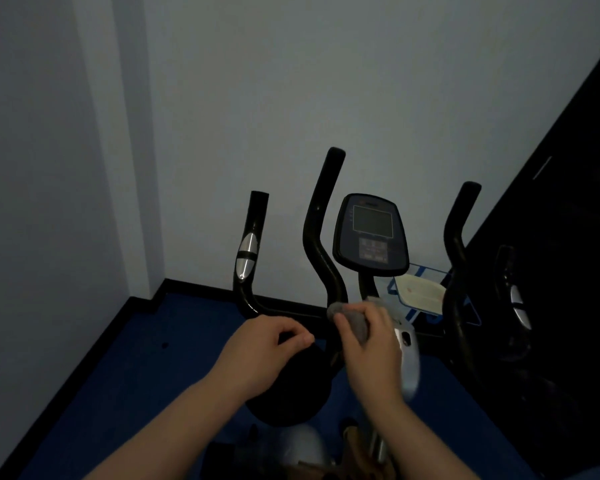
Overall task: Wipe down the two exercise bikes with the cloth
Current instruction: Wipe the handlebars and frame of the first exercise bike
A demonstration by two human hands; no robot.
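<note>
Dim room, corner of two pale walls (291, 98), blue floor (125, 368) with a black skirting.

Right hand (369, 344) grips a grey cloth (352, 318), fingers curled round it, and presses it against the lower bend of a black handlebar (321, 237) just beyond the knuckles. The cloth bunches out above the thumb.

Left hand (264, 351) is held beside the right, a little lower, fingers curled inward with the thumb tip near the forefinger. Whether it pinches anything I cannot tell; the space under the fingers is too dark. Below it sits a round black part of the bike (288, 386).

Beyond the right hand rises the console (371, 233), dark screen, on its stem. Further right stands a second upright handlebar (459, 244). Beyond the left hand, a shorter grip with a silver sensor plate (247, 254).

Just right of the right hand, a silver-grey part (408, 355), blurred. Behind it on the floor lies a pale sheet in a blue frame (421, 292).

At far right, against a black panel (568, 237), another grip with a silver plate (518, 303), very dark.
</note>
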